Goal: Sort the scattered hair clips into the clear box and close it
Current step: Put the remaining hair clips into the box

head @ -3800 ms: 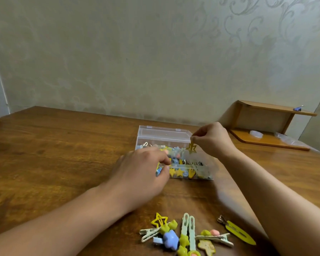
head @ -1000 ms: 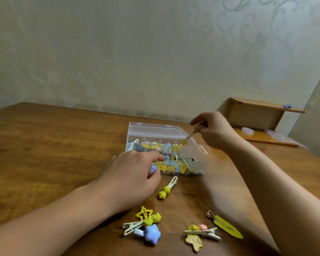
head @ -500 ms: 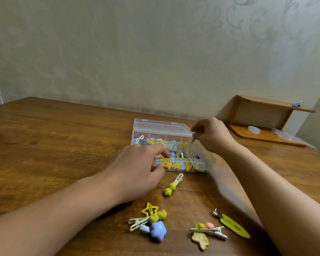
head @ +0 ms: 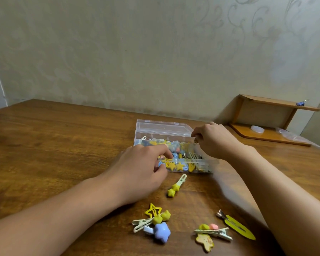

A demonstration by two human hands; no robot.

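The clear box [head: 196, 168] stands open at the table's middle, its lid [head: 163, 127] tipped back, with several colourful clips inside. My left hand [head: 140, 169] grips the box's front left edge, index finger over the rim and thumb in front. My right hand [head: 212, 140] pinches a thin pale-yellow hair clip [head: 194, 142] over the box's right side. Loose on the table lie a green clip with yellow stars [head: 175, 186], a yellow star outline [head: 152, 210], a blue star clip [head: 161, 232], a pink-and-yellow clip [head: 213, 230] and a lime snap clip [head: 237, 228].
A small wooden shelf [head: 277, 107] stands against the wall at the back right, with a white round lid [head: 257, 129] and a plastic bag [head: 288, 135] on its base. The wooden table [head: 54, 145] stretches left; the wall runs close behind the box.
My right hand has come down from above the box to its right rim with the thin clip. A green star clip now lies in front of the box. The left hand has stayed put.
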